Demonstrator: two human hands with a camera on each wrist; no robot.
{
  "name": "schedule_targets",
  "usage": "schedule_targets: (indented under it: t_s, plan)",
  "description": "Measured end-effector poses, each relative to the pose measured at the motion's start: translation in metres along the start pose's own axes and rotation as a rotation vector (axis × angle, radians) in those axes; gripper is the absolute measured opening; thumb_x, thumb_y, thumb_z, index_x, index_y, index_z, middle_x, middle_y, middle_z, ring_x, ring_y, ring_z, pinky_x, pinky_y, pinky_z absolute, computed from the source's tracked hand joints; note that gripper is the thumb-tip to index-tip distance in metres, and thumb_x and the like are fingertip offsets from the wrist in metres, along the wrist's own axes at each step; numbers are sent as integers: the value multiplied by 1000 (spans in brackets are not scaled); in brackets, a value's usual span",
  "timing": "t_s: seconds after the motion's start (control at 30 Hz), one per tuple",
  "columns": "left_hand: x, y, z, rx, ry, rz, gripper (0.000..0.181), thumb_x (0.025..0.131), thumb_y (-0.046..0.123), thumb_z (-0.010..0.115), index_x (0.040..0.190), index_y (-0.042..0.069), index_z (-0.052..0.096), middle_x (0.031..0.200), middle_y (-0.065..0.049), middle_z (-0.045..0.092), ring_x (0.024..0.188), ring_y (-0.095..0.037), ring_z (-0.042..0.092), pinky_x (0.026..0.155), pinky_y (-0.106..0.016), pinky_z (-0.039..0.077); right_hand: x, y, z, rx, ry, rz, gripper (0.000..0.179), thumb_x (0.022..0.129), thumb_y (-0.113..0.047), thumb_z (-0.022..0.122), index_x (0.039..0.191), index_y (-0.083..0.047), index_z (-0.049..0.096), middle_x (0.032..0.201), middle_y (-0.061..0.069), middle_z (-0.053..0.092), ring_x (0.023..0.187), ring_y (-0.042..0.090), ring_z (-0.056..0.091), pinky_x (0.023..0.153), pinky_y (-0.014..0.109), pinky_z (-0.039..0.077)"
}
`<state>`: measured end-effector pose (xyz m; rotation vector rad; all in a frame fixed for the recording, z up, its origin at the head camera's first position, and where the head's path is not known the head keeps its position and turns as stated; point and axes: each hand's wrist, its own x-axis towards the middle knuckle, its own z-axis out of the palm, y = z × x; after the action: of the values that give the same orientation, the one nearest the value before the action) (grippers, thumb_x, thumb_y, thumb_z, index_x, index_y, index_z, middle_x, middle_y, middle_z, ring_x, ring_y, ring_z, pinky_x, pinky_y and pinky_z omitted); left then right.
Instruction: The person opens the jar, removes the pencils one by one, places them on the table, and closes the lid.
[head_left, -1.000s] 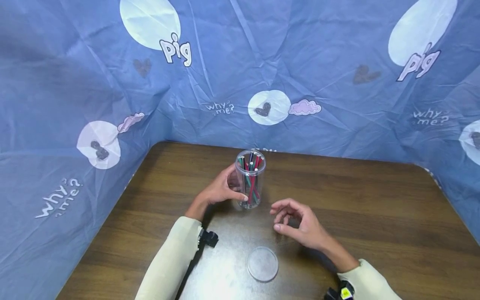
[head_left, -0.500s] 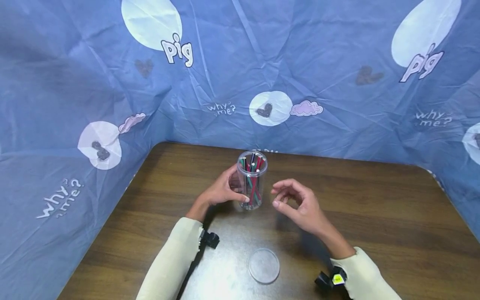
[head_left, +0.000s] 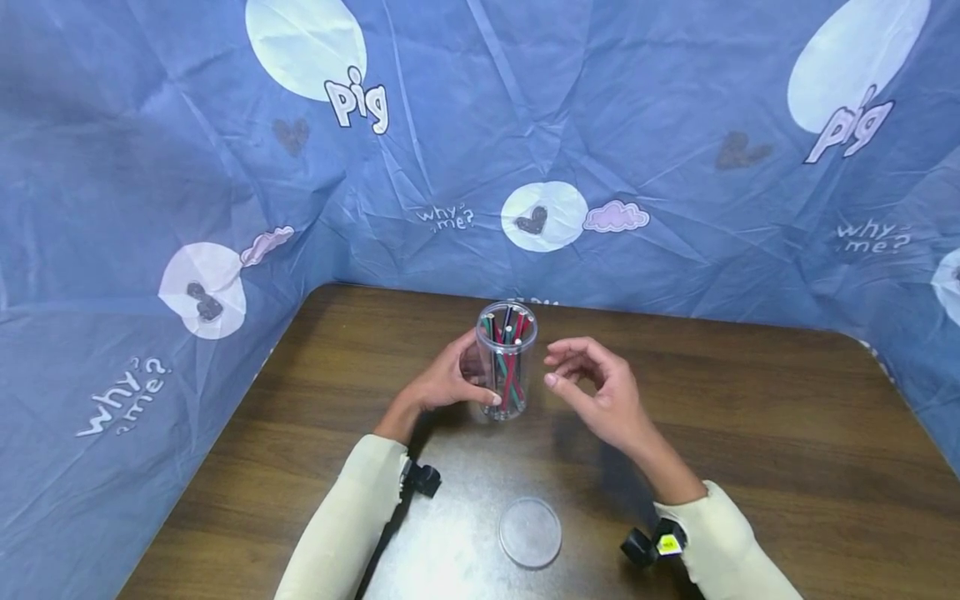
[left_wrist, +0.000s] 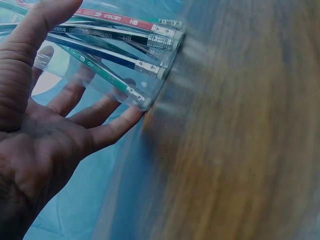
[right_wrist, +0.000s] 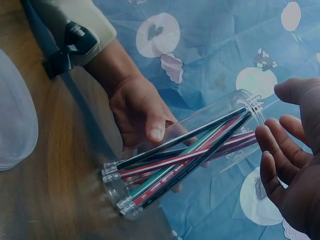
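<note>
A clear plastic jar (head_left: 491,379) stands upright on the table, its top uncovered. Several pencils (head_left: 510,367), green, red and dark, lean inside it, their eraser ends at the bottom in the left wrist view. My left hand (head_left: 448,379) grips the jar from the left, thumb in front and fingers behind, as the right wrist view (right_wrist: 142,110) also has it. Just right of the jar my right hand (head_left: 600,392) hovers with loosely bent fingers and nothing in them. In the right wrist view its fingertips (right_wrist: 267,132) are near the jar's mouth.
A round clear lid (head_left: 530,533) lies flat on the wooden table (head_left: 750,433) in front of the jar. Blue printed cloth (head_left: 450,150) hangs behind and at the sides. Each wrist carries a small black camera (head_left: 423,481).
My right hand has moved forward, away from the body, up to beside the jar's upper part. The left hand keeps its grip and the jar stays in place.
</note>
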<state>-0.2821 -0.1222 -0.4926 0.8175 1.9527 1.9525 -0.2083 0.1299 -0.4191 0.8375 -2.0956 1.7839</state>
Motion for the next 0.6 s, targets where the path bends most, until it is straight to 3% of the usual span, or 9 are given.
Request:
schedule_targets:
  t_s: [0.17, 0.4, 0.5, 0.6]
  plan:
    - [0, 0, -1, 8, 0, 3, 100, 62, -18, 82, 149, 3, 36, 126, -26, 61, 114, -35, 62, 97, -44, 53, 7, -16, 6, -26, 12, 16, 27, 82, 16, 67, 107, 13, 61, 94, 28, 66, 79, 9, 62, 69, 20, 53]
    - [0, 2, -1, -8, -7, 7, 100, 63, -19, 81, 149, 3, 35, 125, -27, 61, 113, -35, 62, 97, -44, 53, 20, -42, 16, -66, 37, 42, 20, 84, 12, 67, 103, 14, 62, 91, 26, 67, 77, 9, 60, 68, 20, 52]
    - [0, 2, -1, -10, -10, -1, 101, 63, -19, 80, 150, 4, 34, 125, -27, 61, 114, -36, 62, 97, -44, 53, 24, -45, 19, -82, 42, 40, 20, 85, 11, 68, 103, 14, 63, 90, 24, 68, 75, 9, 60, 67, 20, 52]
    - [0, 2, -1, -3, -11, -2, 102, 64, -19, 81, 151, 5, 33, 125, -27, 61, 114, -36, 62, 97, -43, 53, 28, -32, 20, -93, 46, 43, 21, 85, 9, 70, 105, 12, 64, 90, 21, 69, 75, 11, 60, 66, 20, 52]
